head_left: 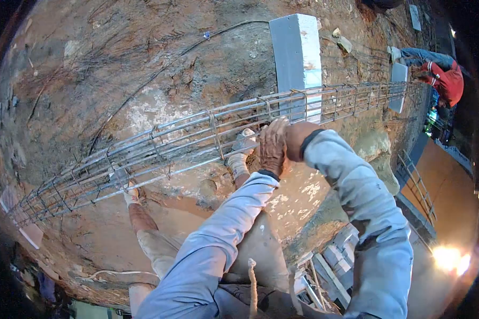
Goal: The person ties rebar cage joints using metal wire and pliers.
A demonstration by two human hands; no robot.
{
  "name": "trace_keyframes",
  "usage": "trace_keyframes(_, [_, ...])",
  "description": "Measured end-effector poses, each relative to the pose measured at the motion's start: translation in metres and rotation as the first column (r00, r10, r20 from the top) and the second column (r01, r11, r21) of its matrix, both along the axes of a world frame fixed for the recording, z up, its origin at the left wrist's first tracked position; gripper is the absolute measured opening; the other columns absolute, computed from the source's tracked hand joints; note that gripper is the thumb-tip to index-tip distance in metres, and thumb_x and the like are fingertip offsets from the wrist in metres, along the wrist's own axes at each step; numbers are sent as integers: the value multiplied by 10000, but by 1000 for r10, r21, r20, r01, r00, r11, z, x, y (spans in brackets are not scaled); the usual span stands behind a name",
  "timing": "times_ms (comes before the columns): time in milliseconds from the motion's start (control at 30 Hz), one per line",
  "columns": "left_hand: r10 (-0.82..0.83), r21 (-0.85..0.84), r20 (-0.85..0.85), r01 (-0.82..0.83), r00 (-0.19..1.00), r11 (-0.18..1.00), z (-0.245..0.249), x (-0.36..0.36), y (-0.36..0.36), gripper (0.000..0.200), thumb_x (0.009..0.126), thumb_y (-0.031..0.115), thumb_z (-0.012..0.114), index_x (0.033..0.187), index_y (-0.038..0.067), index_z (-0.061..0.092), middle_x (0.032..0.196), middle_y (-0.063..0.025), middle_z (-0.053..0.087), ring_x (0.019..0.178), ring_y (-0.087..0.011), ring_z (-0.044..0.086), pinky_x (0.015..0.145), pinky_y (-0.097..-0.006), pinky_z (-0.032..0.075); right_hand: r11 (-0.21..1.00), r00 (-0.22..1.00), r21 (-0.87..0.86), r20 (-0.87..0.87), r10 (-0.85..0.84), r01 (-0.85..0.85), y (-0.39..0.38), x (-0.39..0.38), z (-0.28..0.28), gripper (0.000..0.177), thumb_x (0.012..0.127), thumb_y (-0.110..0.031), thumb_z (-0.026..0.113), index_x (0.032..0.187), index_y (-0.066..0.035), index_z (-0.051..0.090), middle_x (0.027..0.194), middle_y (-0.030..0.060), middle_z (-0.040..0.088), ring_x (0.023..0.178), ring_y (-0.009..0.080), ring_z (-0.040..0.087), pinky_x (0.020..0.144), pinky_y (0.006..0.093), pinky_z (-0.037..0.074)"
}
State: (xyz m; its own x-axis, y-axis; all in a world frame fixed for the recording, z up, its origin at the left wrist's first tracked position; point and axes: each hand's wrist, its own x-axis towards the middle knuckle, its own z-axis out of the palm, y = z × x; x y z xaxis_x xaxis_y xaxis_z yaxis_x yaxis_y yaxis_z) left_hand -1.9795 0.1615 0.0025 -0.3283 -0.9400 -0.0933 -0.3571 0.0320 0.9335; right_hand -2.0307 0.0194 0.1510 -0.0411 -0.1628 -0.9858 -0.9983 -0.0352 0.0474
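Observation:
A long rebar cage [214, 130], made of steel bars with square stirrups, runs from the lower left to the upper right. My left hand [273, 144] and my right hand [297, 140] are together at its near side, close to a stirrup. Both hands look closed, with the fingers bent and partly hidden behind one another. What sits between them I cannot make out. Just beyond, the cage crosses over a long grey-white block [297, 58]. My feet [242, 142] stand on the ground by the cage's near side.
A person in a red top [448, 82] bends by the cage's far end, near another pale block [398, 87]. A flat pale piece [31, 235] lies under the left end. A dark cable [157, 72] curves over muddy ground. Stacked offcuts [330, 266] and a bright lamp [447, 259] are at lower right.

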Motion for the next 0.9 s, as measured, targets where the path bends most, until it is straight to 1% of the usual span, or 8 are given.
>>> trace_keyframes(133, [104,14,-113,-103,988,995,53,-9,-42,668,686,118,620,1303,83,367,1284,-135,437,1231,-301,388,1057,-456,246,984,999,172,-1,-54,54,-28,-26,6,331,731,-299,569,910,-41,672,922,187,649,865,344,621,793,392,491])
trace_keyframes(200, [110,0,-88,-111,990,994,56,-18,-52,697,616,73,654,1259,70,388,1214,-143,465,1180,-314,419,1037,-456,266,858,779,65,456,429,-510,-17,-76,-36,321,729,-309,582,897,-55,683,852,157,663,825,316,629,764,383,491])
trace_keyframes(233, [92,17,-109,-90,990,996,52,-22,-54,629,614,71,655,1199,64,424,1150,-145,486,1125,-326,444,1009,-460,293,927,958,354,288,15,-121,-28,-72,-32,297,727,-282,598,885,-46,683,818,135,669,789,282,633,724,372,486])
trace_keyframes(400, [40,-49,-180,-50,983,998,43,-22,-57,368,583,40,673,913,56,512,890,-130,537,888,-336,520,856,-454,403,972,990,201,-93,-105,122,-24,-56,5,376,758,-363,607,923,-30,664,861,184,660,841,287,637,752,389,476])
trace_keyframes(467, [31,-51,-175,-40,984,998,38,-24,-57,395,558,25,679,913,58,509,889,-125,542,888,-326,526,846,-450,407,980,988,-142,-71,134,-143,-11,-40,27,318,801,-313,573,965,-49,639,873,152,650,841,279,617,718,401,465])
trace_keyframes(567, [19,67,-252,-2,968,998,44,-13,-65,390,594,80,689,946,65,522,934,-122,561,924,-313,534,869,-442,406,451,687,-549,-363,630,-704,37,-35,20,196,811,-192,468,951,-92,562,837,50,539,757,220,526,655,355,399])
trace_keyframes(733, [-88,48,-207,100,974,994,38,-6,-65,489,614,124,704,1068,62,531,1115,-132,555,1094,-303,499,1029,-452,294,544,706,-471,-302,641,-695,36,-39,11,189,796,-193,487,890,-48,563,778,75,537,721,221,534,644,359,401])
trace_keyframes(900, [-46,71,233,30,971,997,19,24,-55,561,679,205,695,1168,29,482,1239,-157,474,1192,-330,407,1036,-500,235,703,785,-351,-278,553,-619,29,-36,13,205,811,-160,477,924,-8,556,836,126,567,796,245,567,680,356,450])
